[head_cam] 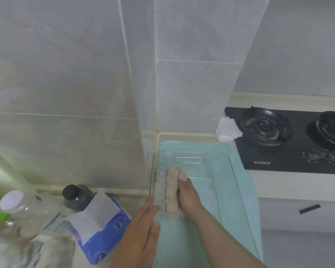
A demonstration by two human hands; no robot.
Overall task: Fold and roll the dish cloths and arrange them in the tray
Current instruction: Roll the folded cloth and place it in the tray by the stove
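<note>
Dish cloths (170,190), three fuzzy beige rolls, meet both hands at their near ends. The left hand (143,229), fingers straight and together, touches the leftmost roll. The right hand (188,192) lies flat along the rightmost roll, fingers laid over its top. At 8 o'clock from them sits a blue tissue pack (101,229). The rolls lie side by side at the 9 o'clock side of a clear plastic tray (211,200), which rests on a teal mat (191,146) on the surface. Farther off, at 2 o'clock, is a black gas hob (290,140).
</note>
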